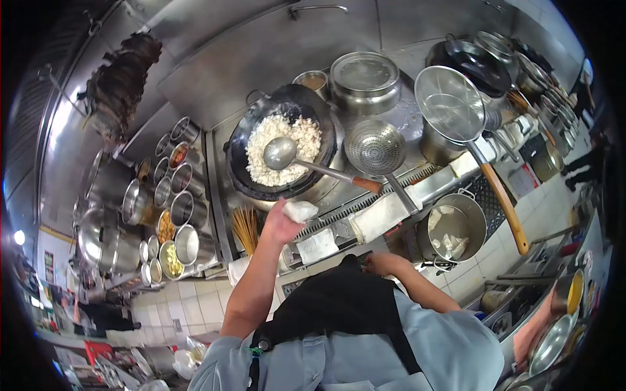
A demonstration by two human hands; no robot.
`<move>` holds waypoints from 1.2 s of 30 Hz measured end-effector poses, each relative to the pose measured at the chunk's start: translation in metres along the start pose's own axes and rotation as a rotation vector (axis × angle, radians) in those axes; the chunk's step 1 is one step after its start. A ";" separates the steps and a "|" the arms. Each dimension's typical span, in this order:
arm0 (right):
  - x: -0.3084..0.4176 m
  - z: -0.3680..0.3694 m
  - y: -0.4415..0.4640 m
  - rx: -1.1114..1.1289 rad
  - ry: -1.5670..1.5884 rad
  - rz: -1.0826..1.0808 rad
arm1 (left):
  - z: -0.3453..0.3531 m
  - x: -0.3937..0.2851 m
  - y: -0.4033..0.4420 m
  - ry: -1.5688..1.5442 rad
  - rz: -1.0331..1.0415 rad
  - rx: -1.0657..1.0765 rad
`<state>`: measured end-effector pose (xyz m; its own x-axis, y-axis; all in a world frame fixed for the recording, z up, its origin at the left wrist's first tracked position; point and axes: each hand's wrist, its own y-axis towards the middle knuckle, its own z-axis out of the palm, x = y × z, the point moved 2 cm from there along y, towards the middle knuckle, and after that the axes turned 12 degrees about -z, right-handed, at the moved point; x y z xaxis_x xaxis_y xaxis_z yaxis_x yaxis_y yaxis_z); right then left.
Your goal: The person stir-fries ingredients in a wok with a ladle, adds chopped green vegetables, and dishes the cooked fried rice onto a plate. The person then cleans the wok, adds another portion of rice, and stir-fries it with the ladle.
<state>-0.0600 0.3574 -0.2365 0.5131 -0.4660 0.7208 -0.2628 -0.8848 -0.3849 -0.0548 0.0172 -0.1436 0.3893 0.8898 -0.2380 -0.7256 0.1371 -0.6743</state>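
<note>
My left hand (280,226) is closed on a folded white cloth (300,211) at the near rim of a black wok (238,146). White rice (259,137) mixed with small pieces lies in the wok. A steel ladle (280,154) rests bowl-down on the rice, its wooden-ended handle reaching out over the right rim, and no hand touches it. Low by the black apron, my right hand (386,264) is near the stove's front edge. Its fingers are partly hidden, and whether they grip anything does not show.
A perforated skimmer (375,147) and a lidded pot (365,81) sit right of the wok. A long-handled strainer (450,104) lies across a pot farther right. Beside my right hand stands a pot (481,225) of liquid with pale pieces. A bamboo brush (244,229) and several steel containers (188,244) are at left.
</note>
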 end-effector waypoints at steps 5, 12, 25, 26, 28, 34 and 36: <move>-0.025 0.031 -0.015 -0.124 0.210 0.098 | 0.032 -0.024 0.064 -0.030 0.085 -0.251; -0.079 0.057 0.002 -0.073 0.555 0.318 | -0.008 -0.038 0.097 0.029 0.264 -0.123; -0.137 0.077 0.121 -0.435 1.111 0.486 | -0.043 0.012 -0.122 0.132 0.258 -0.178; -0.138 0.084 0.125 -0.444 1.239 0.455 | -0.038 0.026 -0.153 0.120 0.279 -0.217; -0.141 0.090 0.134 -0.474 1.485 0.385 | -0.046 0.049 -0.197 0.067 0.375 -0.375; -0.143 0.090 0.131 -0.632 1.970 0.345 | -0.276 0.126 -0.283 -0.105 0.369 -0.670; -0.131 0.081 0.127 -0.730 1.979 0.355 | -0.314 0.153 -0.293 -0.072 0.319 -0.785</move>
<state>-0.0943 0.3072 -0.4266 -0.8016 0.4661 0.3745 -0.5679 -0.3977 -0.7206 0.3953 -0.0231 -0.2020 0.1765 0.8636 -0.4722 -0.1801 -0.4433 -0.8781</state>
